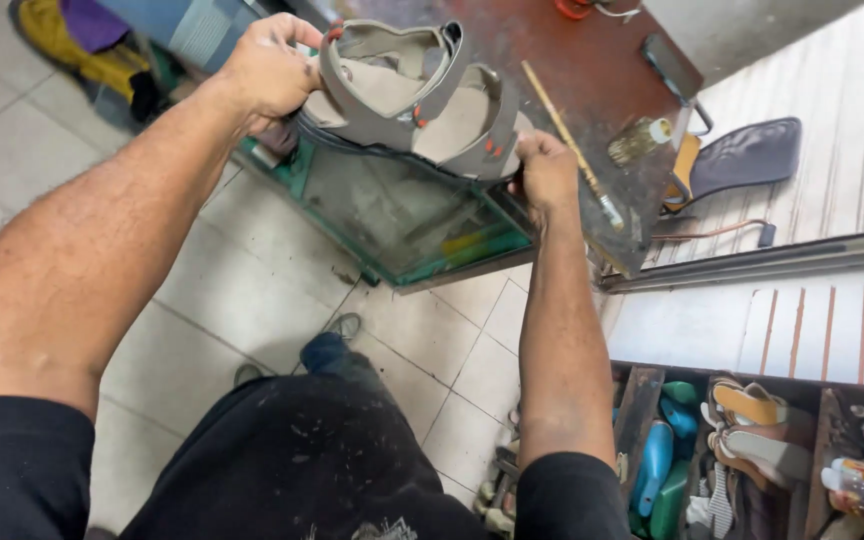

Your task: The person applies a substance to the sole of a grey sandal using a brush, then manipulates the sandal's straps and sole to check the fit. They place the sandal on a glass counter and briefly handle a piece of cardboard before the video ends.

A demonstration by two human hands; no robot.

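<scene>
Two hands clasped on grey-brown sandal [414, 95], held above green glass-sided case [402, 215]. Heel end gripped by left hand [267, 70]; toe end pinched by right hand [546, 172]. Sandal tilted, footbed up, straps with small orange tabs. Worn reddish table [602, 85] just beside, long-handled brush [567, 140] laid on it. Dark insole [747, 155] lying further right. Shoes stacked in compartments [752, 440] at lower right. Tiled floor [282, 290] below.

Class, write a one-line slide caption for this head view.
Both hands, left and right, hold a grey sandal above a worn workbench.
</scene>
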